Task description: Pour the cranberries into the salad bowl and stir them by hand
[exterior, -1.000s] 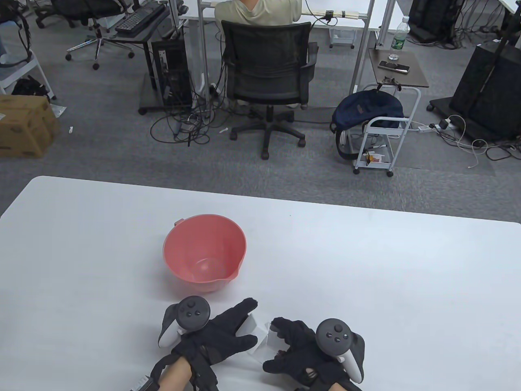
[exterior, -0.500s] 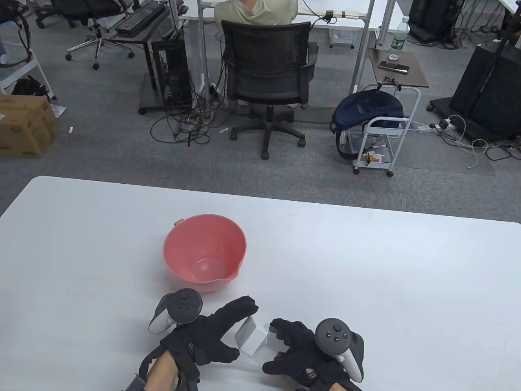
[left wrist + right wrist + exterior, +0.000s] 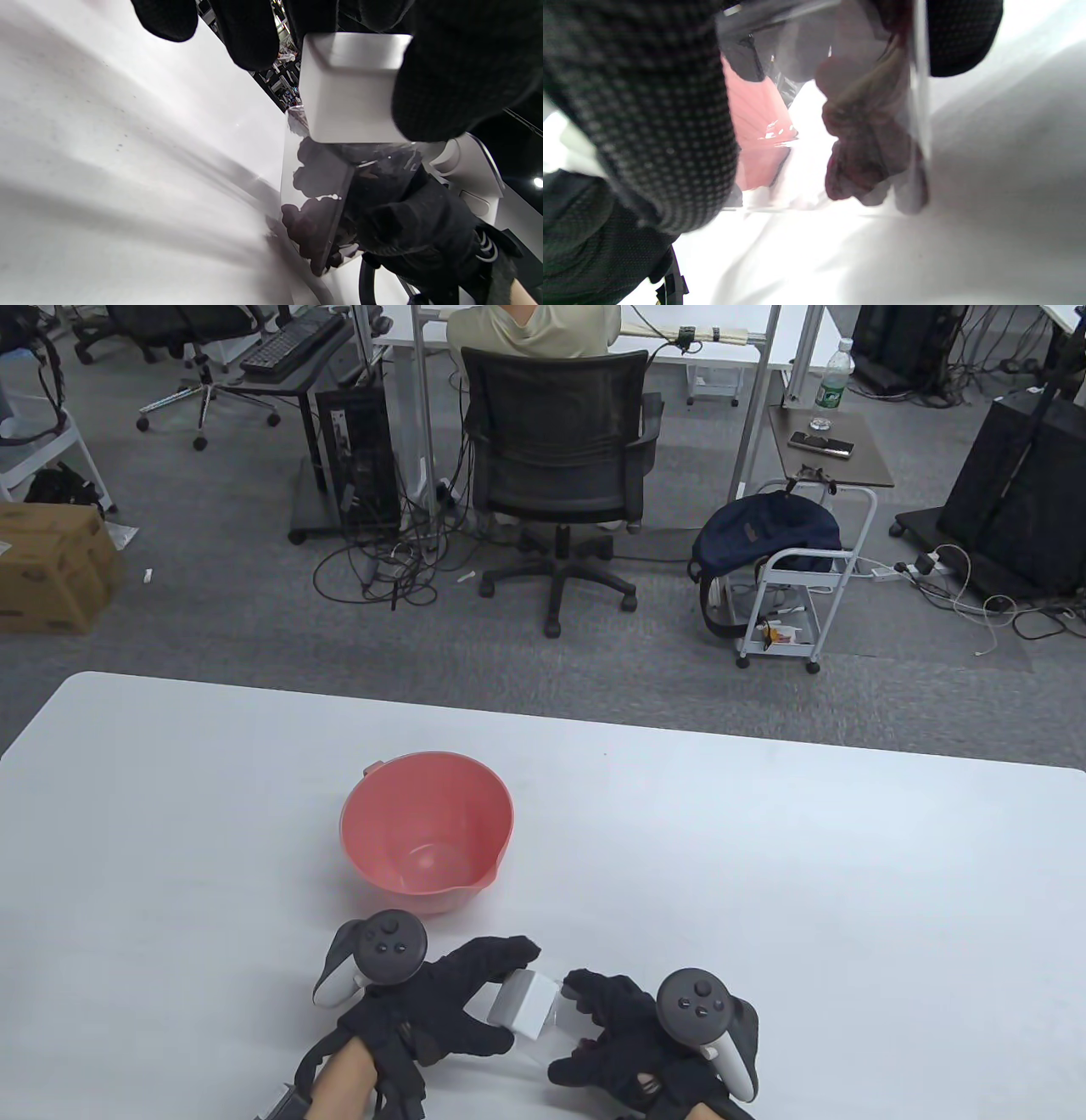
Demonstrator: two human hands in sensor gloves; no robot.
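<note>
An empty pink salad bowl (image 3: 427, 831) stands mid-table, also seen pink (image 3: 755, 123) in the right wrist view. Just in front of it my right hand (image 3: 577, 1022) grips a small clear container (image 3: 547, 1037) that rests on the table. Dark red cranberries (image 3: 314, 216) fill its lower part and show through the wall (image 3: 861, 169). My left hand (image 3: 501, 997) pinches the container's white lid (image 3: 526, 1003) between thumb and fingers. Close up, the lid (image 3: 352, 84) sits at the container's top; I cannot tell if it has come free.
The white table (image 3: 764, 882) stretches wide to the right and left of the bowl. Beyond its far edge are an office chair (image 3: 560, 449) with a seated person, a small white cart (image 3: 797, 585) and a cardboard box (image 3: 51, 568).
My left hand drew back to the left and turned, from lying over the container to pinching the white lid, which now shows. The right hand and bowl stayed put.
</note>
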